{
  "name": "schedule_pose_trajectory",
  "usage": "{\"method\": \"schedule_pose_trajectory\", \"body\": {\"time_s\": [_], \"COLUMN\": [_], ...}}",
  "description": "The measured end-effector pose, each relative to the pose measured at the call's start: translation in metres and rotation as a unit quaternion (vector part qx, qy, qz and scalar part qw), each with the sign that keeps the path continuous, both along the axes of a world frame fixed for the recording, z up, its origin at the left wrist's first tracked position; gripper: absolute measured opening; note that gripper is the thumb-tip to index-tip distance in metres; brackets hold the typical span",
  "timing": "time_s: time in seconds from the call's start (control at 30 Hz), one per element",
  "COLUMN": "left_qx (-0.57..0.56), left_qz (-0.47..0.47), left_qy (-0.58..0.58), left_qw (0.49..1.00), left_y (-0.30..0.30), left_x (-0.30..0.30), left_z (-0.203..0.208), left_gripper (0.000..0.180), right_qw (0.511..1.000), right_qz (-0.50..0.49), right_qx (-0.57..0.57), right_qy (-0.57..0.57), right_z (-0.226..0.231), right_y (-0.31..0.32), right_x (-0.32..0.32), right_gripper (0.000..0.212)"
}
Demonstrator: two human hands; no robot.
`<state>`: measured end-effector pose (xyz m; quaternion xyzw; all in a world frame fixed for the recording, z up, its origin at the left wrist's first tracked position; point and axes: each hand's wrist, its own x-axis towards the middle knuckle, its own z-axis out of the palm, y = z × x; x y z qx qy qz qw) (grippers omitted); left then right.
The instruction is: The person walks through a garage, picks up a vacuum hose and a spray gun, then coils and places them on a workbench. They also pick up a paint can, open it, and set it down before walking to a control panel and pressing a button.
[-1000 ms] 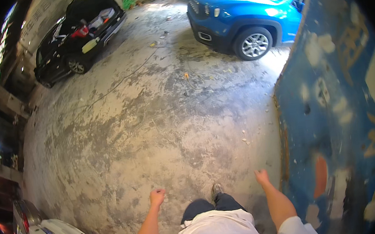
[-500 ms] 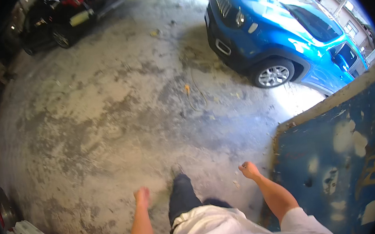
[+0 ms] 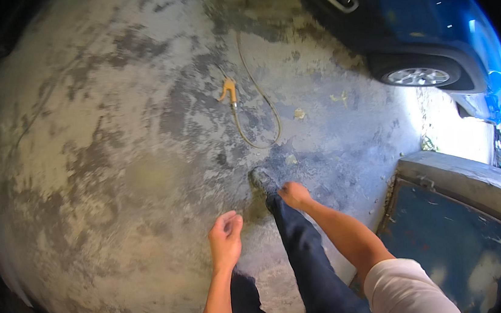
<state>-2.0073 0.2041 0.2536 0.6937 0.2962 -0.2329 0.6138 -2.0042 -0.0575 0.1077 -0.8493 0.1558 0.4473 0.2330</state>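
Observation:
My left hand (image 3: 226, 235) hangs over the concrete floor, fingers loosely curled, with a gap showing between thumb and fingers and nothing visible in it. In front of my right leg, my right hand (image 3: 294, 194) is closed; its fingertips are turned away, and what they hold, if anything, is too small to make out. Farther ahead on the floor lies an orange air blow gun (image 3: 228, 90) joined to a thin yellowish hose (image 3: 276, 120) that loops beside it. Neither hand touches it.
A blue car (image 3: 463, 30) stands at the far right, its front wheel (image 3: 418, 76) on the floor. Nearer on the right is a blue painted panel (image 3: 447, 227) beneath a concrete ledge (image 3: 466, 170). My shoe (image 3: 263, 182) is on the stained concrete floor (image 3: 113, 189).
I have stepped forward and my view has tilted down; the blow gun and hose are now nearer. Both hands have moved closer together, the right one inward in front of my leg.

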Motion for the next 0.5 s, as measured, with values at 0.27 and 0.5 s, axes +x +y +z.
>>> {"method": "schedule_pose_trajectory", "body": {"time_s": [0.27, 0.5], "left_qx": [-0.046, -0.021], "left_qz": [0.006, 0.097], "left_qy": [0.216, 0.267], "left_qw": [0.975, 0.959], "left_y": [-0.048, -0.073], "left_x": [0.065, 0.134], "left_z": [-0.245, -0.258], "left_gripper": [0.033, 0.043], "right_qw": [0.976, 0.977], "right_qz": [0.166, 0.142], "right_qx": [-0.068, 0.15], "right_qy": [-0.12, -0.047], "right_z": [-0.274, -0.183], "right_y": [0.018, 0.042], "right_x": [0.121, 0.118], "right_gripper": [0.029, 0.037]}}
